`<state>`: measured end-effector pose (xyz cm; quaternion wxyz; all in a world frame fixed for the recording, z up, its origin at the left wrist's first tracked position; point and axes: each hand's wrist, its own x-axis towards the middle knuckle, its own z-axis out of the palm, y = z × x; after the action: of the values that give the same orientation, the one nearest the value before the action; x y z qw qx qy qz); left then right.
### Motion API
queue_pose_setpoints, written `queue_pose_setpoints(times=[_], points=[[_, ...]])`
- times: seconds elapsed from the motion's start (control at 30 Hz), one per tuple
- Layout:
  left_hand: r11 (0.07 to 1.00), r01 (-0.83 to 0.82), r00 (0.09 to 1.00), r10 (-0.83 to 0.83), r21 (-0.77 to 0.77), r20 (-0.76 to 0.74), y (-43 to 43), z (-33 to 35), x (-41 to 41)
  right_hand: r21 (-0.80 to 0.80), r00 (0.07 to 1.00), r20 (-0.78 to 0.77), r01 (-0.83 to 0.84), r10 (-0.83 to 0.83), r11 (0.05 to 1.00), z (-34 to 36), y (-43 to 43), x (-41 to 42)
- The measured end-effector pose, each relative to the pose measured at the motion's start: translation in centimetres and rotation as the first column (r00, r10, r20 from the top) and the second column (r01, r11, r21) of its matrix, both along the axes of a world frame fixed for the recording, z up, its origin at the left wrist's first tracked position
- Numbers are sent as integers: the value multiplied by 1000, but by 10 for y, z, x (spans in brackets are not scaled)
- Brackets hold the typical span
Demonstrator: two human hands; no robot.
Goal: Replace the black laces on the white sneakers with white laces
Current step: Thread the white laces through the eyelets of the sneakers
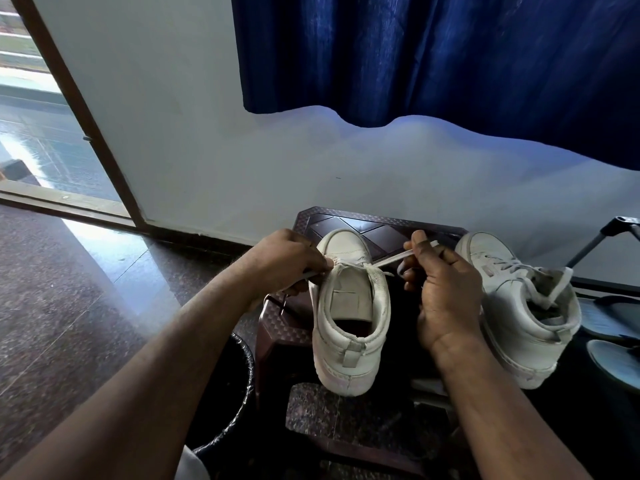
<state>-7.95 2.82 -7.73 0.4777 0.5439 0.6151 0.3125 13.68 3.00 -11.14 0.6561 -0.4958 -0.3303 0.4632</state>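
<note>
Head view, lacing of the first shoe. We see the near sneaker (349, 327) standing on a dark brown patterned stool (377, 230), toe pointing away and heel towards us. Its upper is off-white and scuffed, with a frayed collar, a small heel tab and a faint pinkish tinge on the sole at the heel. The tongue lies bare and the eyelet rows are largely unthreaded.

A flat white lace (391, 259) crosses the shoe only at the toe end of the eyelets. From there one strand runs taut to the right hand (445, 292), whose grip is a pinch of thumb and fingers on the strand, with the lace tip projecting above the thumb. The left hand (284, 259) rests at the left eyelet edge, its grip closed in a pinch; the pale strip emerging below its fingers appears to be the other end of the lace, though the fingers hide the join.

The second sneaker (519, 317) sits just beside the right hand, also toe away, with pale laces through its eyelets and its tongue raised.

A black bin (239, 375) stands below the left forearm, on the speckled floor (69, 289). Dark slippers (613, 317) lie at the far right, and a blue curtain (450, 53) hangs above.
</note>
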Motion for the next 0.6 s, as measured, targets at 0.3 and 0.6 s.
queue_pose_setpoints(times=[0.3, 0.6], points=[[952, -77, 980, 126, 295, -152, 1, -9, 17, 109, 999, 50, 13, -18, 994, 10, -4, -4], [865, 261, 957, -174, 428, -232, -1, 11, 54, 350, 973, 230, -54, -30, 935, 33, -24, -13]])
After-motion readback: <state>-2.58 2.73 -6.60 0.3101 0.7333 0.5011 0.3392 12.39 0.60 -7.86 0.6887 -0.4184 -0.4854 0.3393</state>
